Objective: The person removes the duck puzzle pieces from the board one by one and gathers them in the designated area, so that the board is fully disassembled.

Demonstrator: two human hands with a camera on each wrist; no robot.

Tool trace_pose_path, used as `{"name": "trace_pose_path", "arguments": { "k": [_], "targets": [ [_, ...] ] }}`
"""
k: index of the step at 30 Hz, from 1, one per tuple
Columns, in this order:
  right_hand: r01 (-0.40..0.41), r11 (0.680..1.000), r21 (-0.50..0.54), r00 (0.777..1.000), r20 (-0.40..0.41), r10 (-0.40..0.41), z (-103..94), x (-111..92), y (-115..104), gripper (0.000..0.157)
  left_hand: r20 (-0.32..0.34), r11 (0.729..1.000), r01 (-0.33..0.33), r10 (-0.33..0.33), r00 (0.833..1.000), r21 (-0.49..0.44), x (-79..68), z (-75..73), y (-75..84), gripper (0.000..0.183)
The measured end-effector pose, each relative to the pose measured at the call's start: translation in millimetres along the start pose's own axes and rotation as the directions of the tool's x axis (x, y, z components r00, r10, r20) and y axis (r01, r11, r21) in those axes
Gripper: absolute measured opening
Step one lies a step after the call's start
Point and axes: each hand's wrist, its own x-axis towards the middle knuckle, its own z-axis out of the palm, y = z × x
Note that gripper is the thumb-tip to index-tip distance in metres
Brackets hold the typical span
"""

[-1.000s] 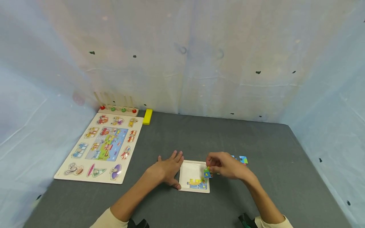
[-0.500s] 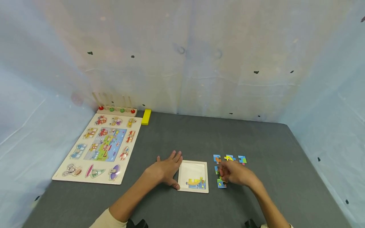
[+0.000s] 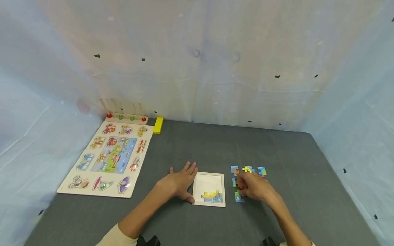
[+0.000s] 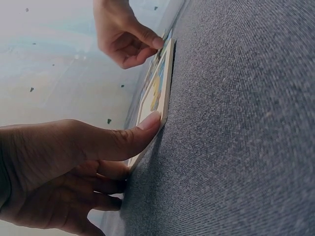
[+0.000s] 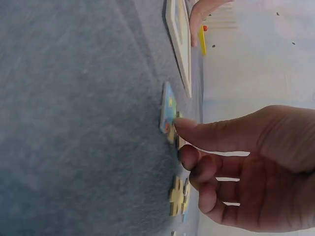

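Note:
A square wooden puzzle frame [image 3: 208,176] lies on the grey table, with joined yellow and blue pieces [image 3: 212,196] in its lower right corner. My left hand [image 3: 181,182] rests along the frame's left edge, fingers spread and thumb on the near corner. Right of the frame lie loose jigsaw pieces in rows, among them a green and blue piece [image 3: 238,197] and a yellow and blue piece [image 3: 248,169]. Over these, my right hand [image 3: 253,186] has its fingers curled and its thumb and forefinger about a jigsaw piece [image 5: 181,142], mostly hidden by the fingers.
A large wooden peg puzzle board [image 3: 86,191] with vehicle and toy pictures lies at the left. Behind it stands a wooden rack of pegs [image 3: 126,119] with red and green beads, beside a yellow block [image 3: 158,125]. Pale sheeting [image 3: 215,85] walls the table's back.
My right hand has moved right from the frame, and the green and blue piece it held now lies on the table among the loose pieces. The left hand stays at the frame.

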Motion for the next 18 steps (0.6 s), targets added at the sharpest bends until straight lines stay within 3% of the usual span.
{"name": "trace_pose_path", "arguments": {
  "k": [4,9,18],
  "targets": [
    [0.015,1.000,0.010,1.000,-0.007,-0.015,-4.4,2,-6,0.026,-0.004,1.000,-0.002,0.002,1.000,0.004,1.1,-1.1,-0.2,0.114],
    [0.114,0.993,0.014,0.994,-0.003,-0.114,-9.3,6,-17,0.018,0.000,1.000,0.005,-0.005,1.000,-0.001,0.5,-0.1,-0.7,0.113],
    [0.154,0.985,0.083,0.984,0.073,-0.161,-8.6,13,-42,0.015,0.000,1.000,-0.001,0.001,1.000,0.005,0.1,-0.3,-0.6,0.113]
  ]
}}
